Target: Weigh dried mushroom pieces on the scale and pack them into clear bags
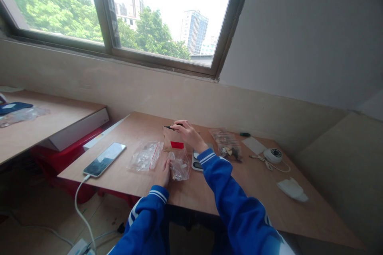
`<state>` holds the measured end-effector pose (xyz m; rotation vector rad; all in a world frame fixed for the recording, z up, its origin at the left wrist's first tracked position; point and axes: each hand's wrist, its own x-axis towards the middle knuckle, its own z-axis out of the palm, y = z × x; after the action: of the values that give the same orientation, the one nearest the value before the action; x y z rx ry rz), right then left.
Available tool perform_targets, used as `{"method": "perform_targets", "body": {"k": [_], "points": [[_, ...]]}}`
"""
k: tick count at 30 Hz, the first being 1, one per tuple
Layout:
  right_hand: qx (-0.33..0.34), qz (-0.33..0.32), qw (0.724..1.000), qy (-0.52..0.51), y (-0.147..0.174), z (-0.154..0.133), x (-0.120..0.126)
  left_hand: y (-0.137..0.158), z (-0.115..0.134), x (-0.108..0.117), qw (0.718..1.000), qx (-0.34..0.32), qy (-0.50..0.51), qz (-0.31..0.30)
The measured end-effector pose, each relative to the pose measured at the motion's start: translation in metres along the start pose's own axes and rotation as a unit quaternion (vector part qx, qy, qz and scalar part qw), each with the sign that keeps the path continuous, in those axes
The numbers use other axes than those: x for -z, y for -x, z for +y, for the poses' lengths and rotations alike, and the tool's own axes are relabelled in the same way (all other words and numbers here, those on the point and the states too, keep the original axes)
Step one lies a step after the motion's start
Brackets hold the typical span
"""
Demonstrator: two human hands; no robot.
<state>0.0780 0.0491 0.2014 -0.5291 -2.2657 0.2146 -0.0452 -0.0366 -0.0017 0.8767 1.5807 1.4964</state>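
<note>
A brown kraft-paper box or pouch (170, 137) with a red patch stands upright on the wooden table. At its top edge, my right hand (186, 132) pinches a small black object (176, 126) whose kind I cannot make out. Lower down, my left hand (163, 172) has its fingers curled at the left edge of a clear zip bag (180, 168) holding small pieces. A second clear bag with a red seal strip (146, 156) lies flat to the left. Partly hidden behind my right wrist is a small pale device like a scale (197, 164).
A phone (104, 159) on a white cable lies at the left. To the right are bags of small parts (229, 147), a white dome camera (273, 155) with its cable, a crumpled white wrapper (292, 189) and a green-black object (244, 134) by the wall.
</note>
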Motion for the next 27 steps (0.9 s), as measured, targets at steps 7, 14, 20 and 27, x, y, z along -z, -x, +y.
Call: {"method": "perform_targets", "body": {"k": [7, 14, 20, 27], "points": [[-0.041, -0.022, 0.996, -0.07, -0.003, -0.009, 0.009, 0.0, 0.003, -0.002, 0.999, 0.033, -0.001, -0.005], [-0.045, -0.048, 0.997, -0.028, 0.002, -0.005, 0.007, 0.003, 0.009, 0.0, 1.0, 0.029, -0.003, -0.003], [-0.053, -0.05, 0.996, 0.045, 0.006, -0.006, -0.001, 0.006, 0.017, -0.001, 1.0, 0.011, 0.01, -0.016], [-0.12, 0.12, 0.983, 0.076, 0.039, -0.016, 0.009, 0.005, 0.014, 0.003, 1.0, 0.019, -0.023, 0.01]]}}
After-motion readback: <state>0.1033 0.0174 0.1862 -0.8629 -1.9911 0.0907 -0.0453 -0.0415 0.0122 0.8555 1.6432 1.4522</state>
